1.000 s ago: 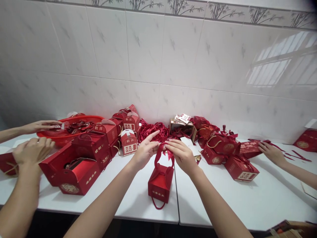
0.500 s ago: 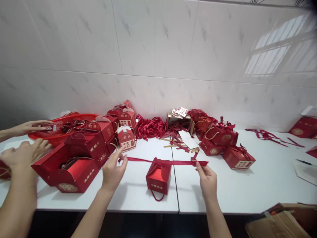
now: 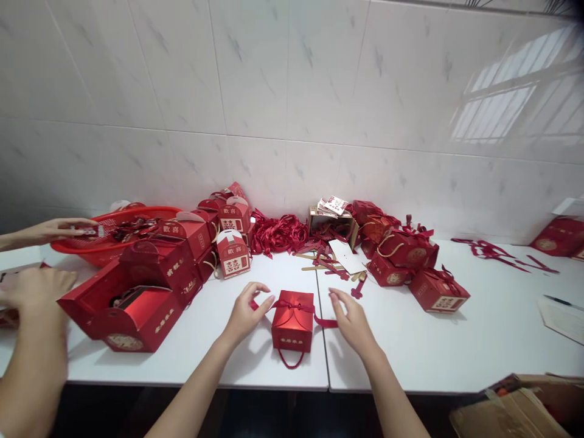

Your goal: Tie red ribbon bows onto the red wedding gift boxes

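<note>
A small red gift box (image 3: 292,334) with gold characters sits upright in front of me, a red cord handle hanging from its near side. Across its folded top lies a red ribbon (image 3: 298,306), crossed or knotted in the middle. My left hand (image 3: 249,313) is just left of the box, thumb and fingers apart; one ribbon end shows behind them. On the other side my right hand (image 3: 351,319) has its fingers spread, and the ribbon's other end runs up against it. Neither hand appears to pinch the ribbon, though parts of the fingers are hidden.
Red boxes (image 3: 182,267) are stacked left, by an orange basket (image 3: 86,243). A co-worker's hands (image 3: 41,286) are there. Loose ribbons (image 3: 278,234) lie by the wall, near a box of tags (image 3: 335,225). Tied boxes (image 3: 440,292) stand right; a carton (image 3: 515,407) is at lower right.
Both my hands have come inward and loosened from the stretched ribbon. The ribbon, straight above the box before, now lies across its top with a crossing or knot.
</note>
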Tool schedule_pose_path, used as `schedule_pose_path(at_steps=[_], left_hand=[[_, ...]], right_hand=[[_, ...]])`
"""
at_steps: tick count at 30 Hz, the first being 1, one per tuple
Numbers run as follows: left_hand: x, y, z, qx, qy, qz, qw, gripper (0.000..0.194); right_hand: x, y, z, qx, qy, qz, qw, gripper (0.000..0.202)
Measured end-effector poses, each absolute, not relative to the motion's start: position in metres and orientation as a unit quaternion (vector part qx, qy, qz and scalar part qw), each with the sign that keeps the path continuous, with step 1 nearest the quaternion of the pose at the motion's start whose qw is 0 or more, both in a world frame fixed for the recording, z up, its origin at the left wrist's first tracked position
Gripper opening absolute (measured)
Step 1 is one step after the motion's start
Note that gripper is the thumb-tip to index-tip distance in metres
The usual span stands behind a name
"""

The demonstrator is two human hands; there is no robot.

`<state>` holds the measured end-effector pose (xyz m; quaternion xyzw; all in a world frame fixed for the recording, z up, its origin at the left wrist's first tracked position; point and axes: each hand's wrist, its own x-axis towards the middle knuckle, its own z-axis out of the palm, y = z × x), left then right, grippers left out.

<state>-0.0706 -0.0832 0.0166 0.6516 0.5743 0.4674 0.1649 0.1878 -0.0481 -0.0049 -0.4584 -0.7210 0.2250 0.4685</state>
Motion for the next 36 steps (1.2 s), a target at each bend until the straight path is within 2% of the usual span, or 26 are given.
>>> schedule_pose_path(at_steps=[4, 7, 9, 13, 15, 16, 19, 20, 22, 25, 27, 30, 32, 36], left_hand=[[-0.053, -0.072, 0.012, 0.672, 0.550, 0.442, 0.223, 0.026], [-0.045, -0.070, 0.002, 0.667, 0.549, 0.438, 0.249, 0.026], [-0.043, -0.071, -0.003, 0.660, 0.552, 0.438, 0.262, 0.025], [-0.045, -0.073, 0.001, 0.656, 0.564, 0.425, 0.266, 0.028], [-0.051, -0.074, 0.010, 0.660, 0.581, 0.399, 0.261, 0.028], [-0.055, -0.074, 0.016, 0.662, 0.589, 0.384, 0.260, 0.026], [-0.072, -0.070, 0.033, 0.668, 0.598, 0.336, 0.287, 0.019], [-0.079, -0.067, 0.038, 0.672, 0.596, 0.313, 0.308, 0.018], [-0.090, -0.063, 0.044, 0.683, 0.583, 0.242, 0.369, 0.018], [-0.095, -0.060, 0.051, 0.691, 0.532, 0.121, 0.474, 0.020], [-0.088, -0.064, 0.055, 0.690, 0.497, 0.083, 0.520, 0.032], [-0.067, -0.077, 0.060, 0.673, 0.463, 0.147, 0.558, 0.052], [-0.051, -0.087, 0.062, 0.664, 0.456, 0.227, 0.547, 0.050], [-0.028, -0.101, 0.058, 0.719, 0.479, 0.325, 0.384, 0.036]], right_hand=[[0.167, -0.055, 0.003, -0.443, -0.766, 0.323, 0.336, 0.046], [0.162, -0.054, -0.001, -0.438, -0.754, 0.381, 0.308, 0.049], [0.157, -0.051, -0.007, -0.439, -0.733, 0.398, 0.334, 0.047], [0.149, -0.047, -0.015, -0.420, -0.635, 0.464, 0.452, 0.052], [0.151, -0.046, -0.014, -0.402, -0.603, 0.508, 0.465, 0.053], [0.155, -0.045, -0.012, -0.393, -0.611, 0.510, 0.460, 0.047], [0.171, -0.042, -0.004, -0.373, -0.718, 0.408, 0.424, 0.013], [0.176, -0.041, -0.002, -0.367, -0.751, 0.367, 0.409, 0.012], [0.183, -0.041, -0.001, -0.375, -0.786, 0.296, 0.393, 0.023], [0.182, -0.043, -0.004, -0.422, -0.771, 0.221, 0.423, 0.027], [0.176, -0.046, -0.005, -0.440, -0.750, 0.187, 0.457, 0.028], [0.167, -0.054, -0.001, -0.417, -0.738, 0.215, 0.485, 0.029], [0.162, -0.062, 0.005, -0.388, -0.744, 0.263, 0.476, 0.026], [0.154, -0.078, 0.014, -0.373, -0.739, 0.293, 0.478, 0.025]])
